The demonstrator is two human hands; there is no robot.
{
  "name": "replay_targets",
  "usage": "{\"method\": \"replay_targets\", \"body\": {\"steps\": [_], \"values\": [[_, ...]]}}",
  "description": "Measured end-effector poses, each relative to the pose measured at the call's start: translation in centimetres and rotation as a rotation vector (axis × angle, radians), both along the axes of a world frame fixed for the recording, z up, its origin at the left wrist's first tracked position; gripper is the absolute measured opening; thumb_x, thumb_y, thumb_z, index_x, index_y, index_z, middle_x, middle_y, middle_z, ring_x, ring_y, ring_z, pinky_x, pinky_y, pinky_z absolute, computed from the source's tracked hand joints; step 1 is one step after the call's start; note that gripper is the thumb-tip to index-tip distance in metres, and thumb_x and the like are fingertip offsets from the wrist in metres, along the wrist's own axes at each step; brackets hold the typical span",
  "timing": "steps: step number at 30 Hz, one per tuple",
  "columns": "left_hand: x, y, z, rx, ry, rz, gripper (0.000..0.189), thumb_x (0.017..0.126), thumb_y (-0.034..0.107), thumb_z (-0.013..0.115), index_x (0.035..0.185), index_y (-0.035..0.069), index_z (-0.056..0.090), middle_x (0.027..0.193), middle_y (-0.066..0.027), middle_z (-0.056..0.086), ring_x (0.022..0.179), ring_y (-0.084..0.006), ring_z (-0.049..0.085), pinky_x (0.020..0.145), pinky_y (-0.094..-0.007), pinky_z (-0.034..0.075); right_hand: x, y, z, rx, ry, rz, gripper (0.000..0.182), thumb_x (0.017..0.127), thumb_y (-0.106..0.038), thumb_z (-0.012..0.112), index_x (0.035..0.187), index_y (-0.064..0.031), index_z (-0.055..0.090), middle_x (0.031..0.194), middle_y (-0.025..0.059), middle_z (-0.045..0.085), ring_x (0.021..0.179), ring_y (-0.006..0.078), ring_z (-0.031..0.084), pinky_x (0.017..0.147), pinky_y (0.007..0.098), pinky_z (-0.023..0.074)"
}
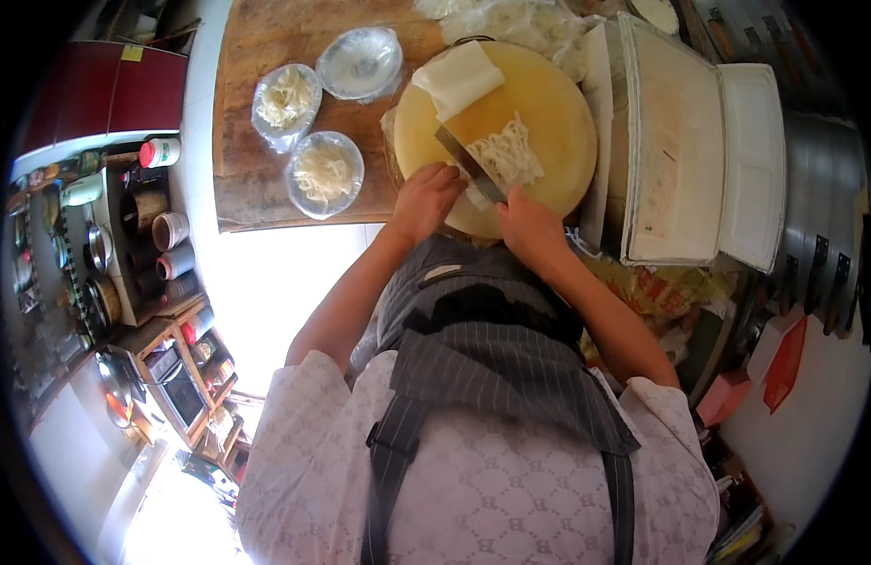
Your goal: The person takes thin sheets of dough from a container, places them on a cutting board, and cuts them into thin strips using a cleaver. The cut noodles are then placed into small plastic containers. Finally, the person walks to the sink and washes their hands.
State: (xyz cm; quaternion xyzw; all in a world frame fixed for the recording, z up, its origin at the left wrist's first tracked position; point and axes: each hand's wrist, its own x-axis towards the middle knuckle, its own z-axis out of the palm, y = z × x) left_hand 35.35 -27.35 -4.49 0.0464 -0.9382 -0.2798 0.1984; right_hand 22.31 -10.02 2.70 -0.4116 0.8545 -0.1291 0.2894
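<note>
My right hand [531,224] grips the handle end of a knife [472,164], whose blade slants up to the left over a round cutting board [569,134]. Beside the blade's left side, my left hand [429,196] rests with bent fingers near the board's front left; whether it holds something is hidden. Cut white noodle strips [509,154] lie right of the blade. A folded pale sheet [458,79] lies at the board's back left. On the wooden table, two plastic-covered bowls hold noodle strips [287,97] and more strips [325,174]; a third plastic-covered bowl [360,63] shows no strips.
White foam boxes [675,148] stand right of the board. Clear plastic bags [513,28] lie behind it. The wooden table's [248,205] front edge runs left of my left forearm. Several knives [817,275] hang at the far right.
</note>
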Motion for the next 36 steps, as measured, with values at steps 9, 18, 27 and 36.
{"method": "replay_targets", "body": {"steps": [9,18,27,36], "values": [[0.0,-0.1,-0.9,0.038,0.071,-0.02,0.025,0.075,0.007,0.064,0.099,0.006,0.071,0.104,-0.0062,0.065,0.098,-0.0262,0.062,0.084,-0.0366,0.053,0.3,2.7,-0.6,0.08,0.005,0.098,0.024,0.099,-0.023,0.052,0.1,-0.0005,0.045,0.079,0.0287,0.065,0.078,0.0499,0.063,0.07,0.0584,0.049],[0.1,-0.4,-1.1,0.033,0.03,-0.015,0.02,0.075,0.007,0.064,0.095,0.006,0.07,0.1,-0.0054,0.065,0.096,-0.0254,0.062,0.082,-0.0356,0.054,0.2,-0.6,-1.8,0.032,-0.032,0.004,0.026,0.101,-0.024,0.047,0.106,0.0016,0.048,0.084,0.0298,0.066,0.081,0.0491,0.064,0.074,0.0585,0.0487],[0.1,0.0,-1.4,0.014,0.096,0.015,0.019,0.073,0.007,0.065,0.092,0.007,0.069,0.099,-0.0053,0.064,0.094,-0.0246,0.063,0.08,-0.035,0.054,0.5,1.9,1.6,0.151,-0.083,0.025,0.025,0.101,-0.023,0.048,0.102,0.0024,0.047,0.087,0.0315,0.065,0.086,0.0513,0.063,0.078,0.0579,0.0485],[0.0,-0.1,-0.9,0.058,0.032,-0.022,0.018,0.078,0.006,0.066,0.095,0.004,0.069,0.103,-0.0071,0.066,0.095,-0.0283,0.063,0.081,-0.0367,0.054,-0.2,-0.7,-5.2,-0.196,-0.132,-0.147,0.03,0.098,-0.027,0.056,0.105,0.0017,0.049,0.086,0.0292,0.065,0.083,0.0503,0.062,0.072,0.0565,0.0485]]}}
